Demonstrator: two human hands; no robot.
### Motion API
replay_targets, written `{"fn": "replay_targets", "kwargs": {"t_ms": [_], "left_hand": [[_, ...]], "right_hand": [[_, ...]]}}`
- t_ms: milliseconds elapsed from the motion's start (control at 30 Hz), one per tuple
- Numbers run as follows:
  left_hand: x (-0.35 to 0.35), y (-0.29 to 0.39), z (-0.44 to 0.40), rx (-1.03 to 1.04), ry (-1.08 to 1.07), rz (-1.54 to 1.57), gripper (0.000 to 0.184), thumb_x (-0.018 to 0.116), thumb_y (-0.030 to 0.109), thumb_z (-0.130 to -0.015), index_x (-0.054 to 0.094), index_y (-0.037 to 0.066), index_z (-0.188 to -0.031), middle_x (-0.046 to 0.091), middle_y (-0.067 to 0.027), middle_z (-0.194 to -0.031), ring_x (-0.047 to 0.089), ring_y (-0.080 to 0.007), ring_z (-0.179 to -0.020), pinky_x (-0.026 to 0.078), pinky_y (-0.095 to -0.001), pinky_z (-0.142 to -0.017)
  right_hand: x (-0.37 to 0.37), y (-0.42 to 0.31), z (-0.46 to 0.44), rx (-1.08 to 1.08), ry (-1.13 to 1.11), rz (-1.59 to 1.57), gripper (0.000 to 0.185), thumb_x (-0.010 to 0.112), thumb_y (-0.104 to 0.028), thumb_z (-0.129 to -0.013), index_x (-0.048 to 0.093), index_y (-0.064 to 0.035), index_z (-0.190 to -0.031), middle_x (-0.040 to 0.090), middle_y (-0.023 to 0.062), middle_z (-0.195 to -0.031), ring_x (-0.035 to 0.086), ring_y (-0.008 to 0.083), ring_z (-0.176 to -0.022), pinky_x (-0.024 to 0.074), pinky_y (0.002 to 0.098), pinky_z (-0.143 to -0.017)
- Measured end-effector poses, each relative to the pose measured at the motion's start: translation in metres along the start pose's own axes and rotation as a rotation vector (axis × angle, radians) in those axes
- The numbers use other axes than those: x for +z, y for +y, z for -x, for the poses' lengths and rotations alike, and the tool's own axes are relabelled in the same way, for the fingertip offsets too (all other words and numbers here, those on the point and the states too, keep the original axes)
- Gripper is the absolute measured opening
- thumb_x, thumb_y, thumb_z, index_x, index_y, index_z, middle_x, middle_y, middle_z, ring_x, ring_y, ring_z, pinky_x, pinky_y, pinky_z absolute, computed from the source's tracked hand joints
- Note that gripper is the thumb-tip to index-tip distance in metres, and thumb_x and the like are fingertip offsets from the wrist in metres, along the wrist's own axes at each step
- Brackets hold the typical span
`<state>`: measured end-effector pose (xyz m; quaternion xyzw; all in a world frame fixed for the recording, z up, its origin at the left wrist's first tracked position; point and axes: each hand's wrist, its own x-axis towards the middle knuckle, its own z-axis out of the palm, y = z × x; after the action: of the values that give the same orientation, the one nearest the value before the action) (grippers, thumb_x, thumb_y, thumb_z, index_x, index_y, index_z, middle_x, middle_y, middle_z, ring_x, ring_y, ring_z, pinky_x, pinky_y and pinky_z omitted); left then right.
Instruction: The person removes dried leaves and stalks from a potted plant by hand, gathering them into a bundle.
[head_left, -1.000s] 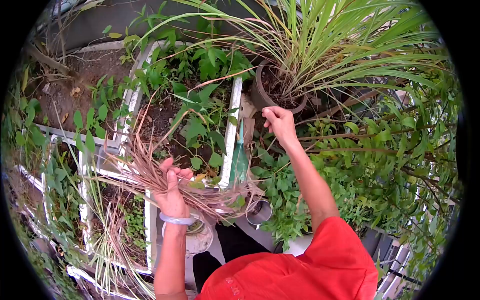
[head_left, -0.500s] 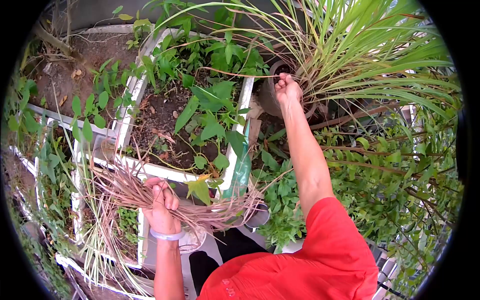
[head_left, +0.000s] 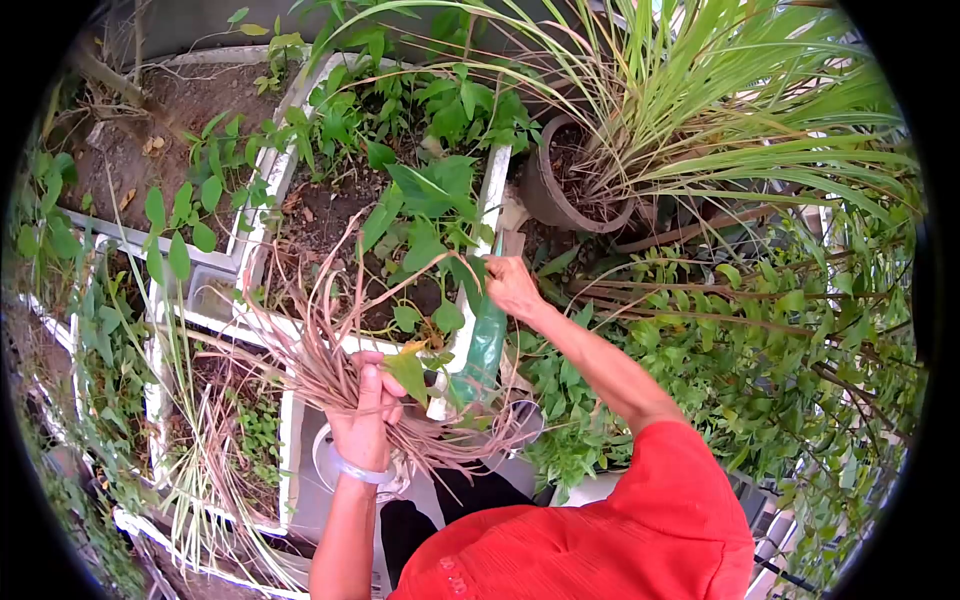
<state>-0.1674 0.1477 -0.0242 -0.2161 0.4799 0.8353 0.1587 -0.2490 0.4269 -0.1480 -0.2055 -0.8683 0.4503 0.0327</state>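
Note:
My left hand, with a pale bangle on its wrist, is wrapped round a bundle of dry brown leaves whose ends fan out on both sides. My right hand is closed above the green plastic bottle, by the white edge of a planter. A thin dry strand runs from near its fingers toward the bundle; the fingertips are partly hidden. Beyond it stands a round pot holding a large clump of long green grass-like leaves.
White-edged planters with soil and leafy plants lie ahead and left. Cut long leaves hang over the lower left planter. A white bucket and a metal-coloured container stand near my legs. Dense foliage fills the right.
My right hand has come back from the pot toward the bundle, bringing a dry strand away from the grass clump. My left hand has moved slightly right and turned the bundle more upright.

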Motion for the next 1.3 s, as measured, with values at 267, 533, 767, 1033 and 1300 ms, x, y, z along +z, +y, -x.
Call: {"fn": "replay_targets", "kwargs": {"t_ms": [267,533,767,1033,1300], "left_hand": [[0.041,-0.024,0.002,-0.165,-0.116,-0.016,0.028,0.047,0.023,-0.089,0.053,0.001,-0.104,0.054,-0.0037,-0.07,0.041,-0.005,-0.052,0.035,-0.0181,-0.043],[0.05,-0.043,-0.002,-0.032,-0.085,-0.028,0.023,0.044,0.022,-0.09,0.057,0.003,-0.089,0.057,-0.0004,-0.083,0.041,-0.0041,-0.058,0.035,-0.0182,-0.051],[0.018,-0.02,-0.008,0.061,0.082,-0.126,0.02,0.044,0.022,-0.089,0.047,0.005,-0.08,0.051,-0.0053,-0.069,0.046,-0.0139,-0.067,0.039,-0.0277,-0.068],[0.011,-0.027,-0.004,0.017,0.081,0.047,0.023,0.043,0.024,-0.09,0.046,0.004,-0.08,0.034,0.0013,-0.057,0.038,-0.0109,-0.055,0.042,-0.0299,-0.063],[0.016,-0.02,0.001,-0.051,0.068,0.144,0.023,0.042,0.024,-0.091,0.045,0.003,-0.081,0.032,0.001,-0.057,0.038,-0.0113,-0.055,0.042,-0.029,-0.058]], "right_hand": [[-0.038,-0.074,0.112,-0.224,-0.095,-0.17,0.011,0.054,-0.009,-0.083,0.057,0.001,-0.079,0.049,-0.0016,-0.057,0.043,0.004,-0.052,0.0353,0.0195,-0.046],[-0.059,-0.108,0.108,-0.293,-0.7,0.056,0.018,0.061,-0.016,-0.077,0.061,0.0011,-0.082,0.057,0.0104,-0.062,0.052,0.0149,-0.052,0.0417,0.0265,-0.05],[-0.081,-0.034,-0.078,-0.542,0.309,1.028,0.047,0.055,0.004,-0.065,0.04,0.0061,-0.11,0.036,0.0283,-0.12,0.051,0.0363,-0.096,0.0504,0.037,-0.065],[-0.074,-0.03,-0.138,-0.447,0.337,1.107,0.021,0.047,0.002,-0.074,0.039,-0.0004,-0.093,0.051,0.0179,-0.084,0.058,0.0355,-0.068,0.0498,0.0397,-0.055],[-0.001,0.052,-0.079,-0.422,0.207,0.441,0.008,0.053,-0.006,-0.074,0.057,-0.0033,-0.081,0.056,0.02,-0.072,0.056,0.0367,-0.069,0.0438,0.0402,-0.055]]}}
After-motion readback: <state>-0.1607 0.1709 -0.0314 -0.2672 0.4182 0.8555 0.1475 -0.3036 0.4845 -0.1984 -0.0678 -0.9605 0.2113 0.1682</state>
